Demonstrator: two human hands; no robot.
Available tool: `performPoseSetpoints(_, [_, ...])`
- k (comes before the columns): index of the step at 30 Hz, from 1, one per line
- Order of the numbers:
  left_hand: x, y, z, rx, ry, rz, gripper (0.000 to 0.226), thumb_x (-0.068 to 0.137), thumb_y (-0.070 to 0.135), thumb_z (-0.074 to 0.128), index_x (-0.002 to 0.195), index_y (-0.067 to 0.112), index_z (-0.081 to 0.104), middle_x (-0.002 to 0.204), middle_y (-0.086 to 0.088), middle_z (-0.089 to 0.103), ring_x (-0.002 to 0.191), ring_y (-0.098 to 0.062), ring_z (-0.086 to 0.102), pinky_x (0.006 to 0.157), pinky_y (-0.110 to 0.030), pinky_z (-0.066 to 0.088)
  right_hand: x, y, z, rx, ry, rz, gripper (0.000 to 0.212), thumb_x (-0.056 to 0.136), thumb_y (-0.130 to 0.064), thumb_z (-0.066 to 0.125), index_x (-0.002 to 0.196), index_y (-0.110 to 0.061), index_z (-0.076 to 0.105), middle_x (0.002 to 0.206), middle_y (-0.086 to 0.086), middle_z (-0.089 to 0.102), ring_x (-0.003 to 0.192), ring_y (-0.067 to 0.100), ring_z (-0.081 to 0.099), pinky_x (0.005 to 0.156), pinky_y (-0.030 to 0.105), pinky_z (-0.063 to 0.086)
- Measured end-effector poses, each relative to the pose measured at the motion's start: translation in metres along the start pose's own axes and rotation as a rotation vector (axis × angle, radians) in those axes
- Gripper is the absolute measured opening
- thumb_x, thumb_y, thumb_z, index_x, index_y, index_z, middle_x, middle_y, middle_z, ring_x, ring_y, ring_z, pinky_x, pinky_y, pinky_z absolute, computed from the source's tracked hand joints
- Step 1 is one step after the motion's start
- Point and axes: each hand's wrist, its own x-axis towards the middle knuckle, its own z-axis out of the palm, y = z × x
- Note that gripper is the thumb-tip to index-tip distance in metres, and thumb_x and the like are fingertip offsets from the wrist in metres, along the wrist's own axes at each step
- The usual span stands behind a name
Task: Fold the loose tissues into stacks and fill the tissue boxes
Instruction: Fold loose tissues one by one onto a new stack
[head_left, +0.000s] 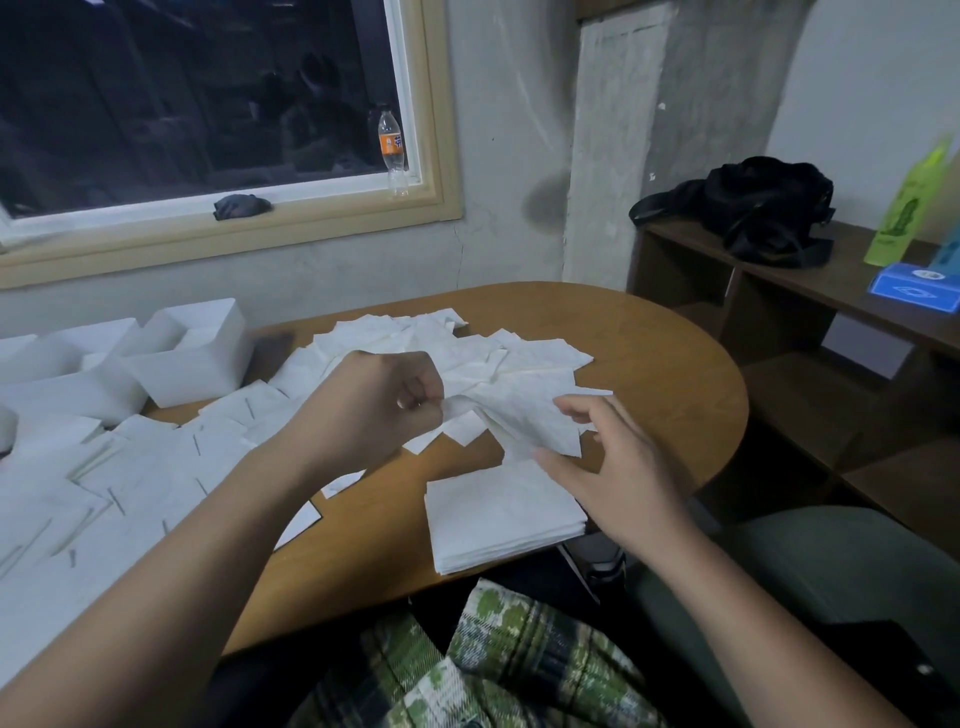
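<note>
White tissue (524, 421) hangs just above the folded stack (498, 519), one corner pinched between thumb and forefinger of the left hand (384, 400), the right hand (602, 467) loosely spread-fingered at its other edge: folding seems underway, and next needs corners matched before stacking.

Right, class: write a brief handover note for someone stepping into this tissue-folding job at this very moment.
Left hand pinches one corner of a tissue, held above the table. Right hand open, fingers spread at its other side.
Done: one folded stack at the near edge.
To do: loose tissues cover much of the table; white boxes at far left, fill unclear.
</note>
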Motion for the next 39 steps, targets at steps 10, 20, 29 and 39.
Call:
performPoseSetpoints(10, [-0.003,-0.001,-0.014,-0.021,0.044,0.017,0.01,0.094,0.023,0.075,0.091,0.031,0.072,0.086,0.018,0.071,0.083,-0.005,0.069,0.075,-0.034,0.063,0.044,-0.013,0.02,-0.017,-0.001,-0.135,0.007,0.099,-0.02,0.071,0.097,-0.025,0.074,0.099,-0.016,0.07,0.104,0.006,0.064,0.087,0.017,0.045])
performPoseSetpoints(20, [0.02,-0.008,-0.027,-0.022,0.157,-0.068,0.007,0.099,0.025,0.07,0.095,0.031,0.072,0.093,0.018,0.075,0.092,-0.003,0.071,0.071,-0.007,0.043,0.105,-0.036,0.016,-0.02,-0.019,-0.162,0.012,0.099,-0.017,0.065,0.089,-0.022,0.067,0.089,-0.01,0.07,0.09,0.011,0.064,0.08,0.033,0.051])
performPoseSetpoints(29, [0.015,0.001,-0.007,-0.081,0.055,-0.027,0.042,0.087,0.051,0.084,0.121,0.031,0.066,0.11,0.019,0.07,0.1,-0.007,0.069,0.076,-0.02,0.057,0.12,-0.074,-0.006,-0.097,-0.036,-0.216,0.012,0.096,-0.021,0.064,0.085,-0.022,0.067,0.083,-0.011,0.067,0.079,0.011,0.06,0.067,0.031,0.05])
performPoseSetpoints(39, [-0.02,0.023,0.006,-0.286,0.069,-0.109,0.048,0.084,0.076,0.073,0.118,0.042,0.063,0.113,0.023,0.071,0.103,-0.001,0.069,0.08,-0.027,0.057,0.084,-0.072,-0.022,-0.058,-0.06,-0.215,0.012,0.094,-0.019,0.068,0.083,-0.023,0.065,0.084,-0.009,0.069,0.083,0.015,0.063,0.078,0.045,0.054])
